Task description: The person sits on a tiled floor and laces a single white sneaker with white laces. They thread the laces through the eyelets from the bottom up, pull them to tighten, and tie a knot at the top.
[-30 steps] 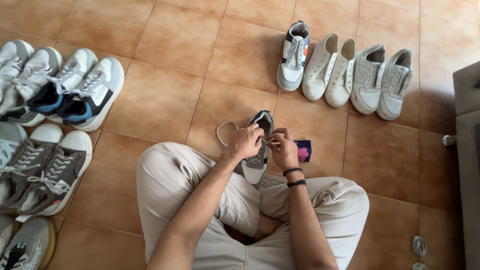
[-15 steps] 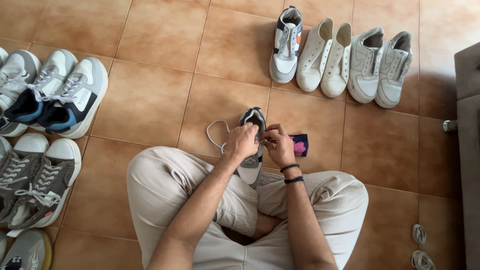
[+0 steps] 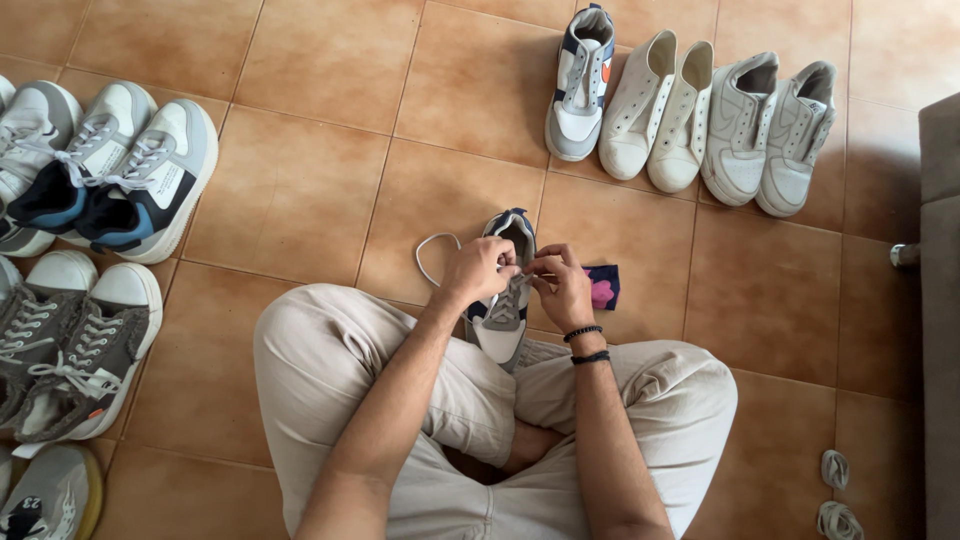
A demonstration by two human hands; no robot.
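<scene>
The grey sneaker (image 3: 507, 300) lies lengthwise straight ahead of the person, toe toward the lap. Both the left hand (image 3: 478, 272) and the right hand (image 3: 562, 287) meet over its eyelets, fingers pinching the white lace (image 3: 428, 262), which loops off to the left.

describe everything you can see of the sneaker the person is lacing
The sneaker is a low-top in grey and white with dark navy trim around the collar, apparently smooth leather-like panels. It sits upright on the tiled floor before the person's crossed legs, toe toward them, opening away. A white lace loops out to its left onto the tile. The left hand and right hand meet over its eyelets, pinching the lace. A small dark cloth with a pink shape lies just to its right.
</scene>
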